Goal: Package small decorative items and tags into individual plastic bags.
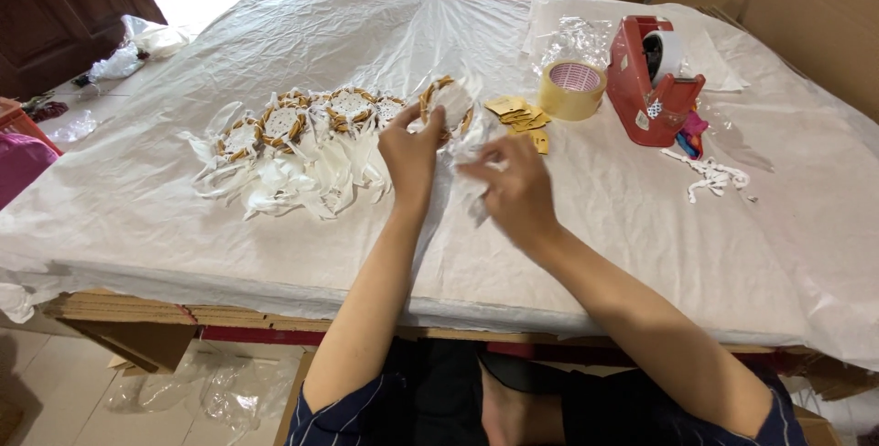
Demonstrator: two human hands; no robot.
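Observation:
My left hand (410,151) grips a small round woven dreamcatcher (446,103) with a tan hoop, white net and white feathers, partly inside a clear plastic bag. My right hand (515,188) pinches the lower end of that bag (476,171), where the feathers hang, just above the white table cover. To the left lies a row of several similar dreamcatchers (298,130) with their white feathers spread toward me. A small pile of tan paper tags (522,118) sits just beyond my right hand.
A roll of tan tape (572,89) and a red tape dispenser (652,80) stand at the far right, with clear bags (575,38) behind them. White paper scraps (714,176) lie right. Cardboard boxes (806,6) line the back. The white cover (183,226) drapes over the table.

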